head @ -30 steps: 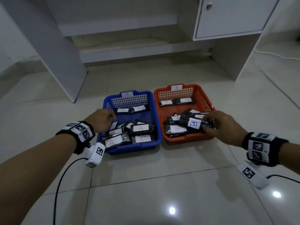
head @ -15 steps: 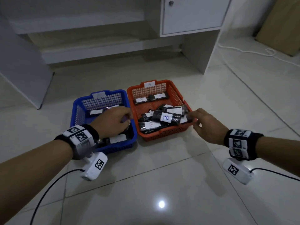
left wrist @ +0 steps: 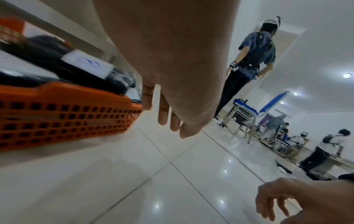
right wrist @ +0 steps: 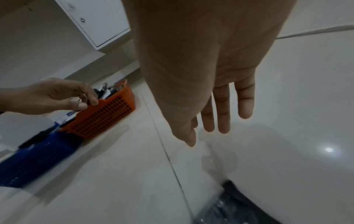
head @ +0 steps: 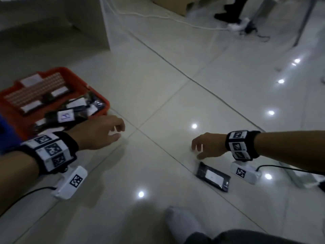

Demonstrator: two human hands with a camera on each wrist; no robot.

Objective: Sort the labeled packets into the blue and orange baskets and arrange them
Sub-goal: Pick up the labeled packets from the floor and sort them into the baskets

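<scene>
The orange basket [head: 15, 118] stands at the left, full of black packets with white labels [head: 65, 116]; only a sliver of the blue basket [head: 7, 138] shows at the frame edge. My left hand [head: 117, 132] hovers empty by the orange basket's near right corner [left wrist: 114, 97], fingers loosely curled. My right hand [head: 196, 152] hangs empty over the floor, fingers relaxed and straight [right wrist: 223, 118]. One black packet [head: 212, 176] with a white label lies on the tiles just beside and below my right wrist; its label's letter is unreadable.
A white desk panel [head: 105, 23] stands behind the baskets. A white cable [head: 158, 16] runs across the floor at the back, near a standing person's feet [head: 228, 14]. My socked foot [head: 181, 224] is at the bottom. Chairs and other people [left wrist: 254, 60] are farther off.
The view has swung right. My left hand left the blue basket and moved right past the orange basket. My right hand drew away from the orange basket toward the packet on the floor.
</scene>
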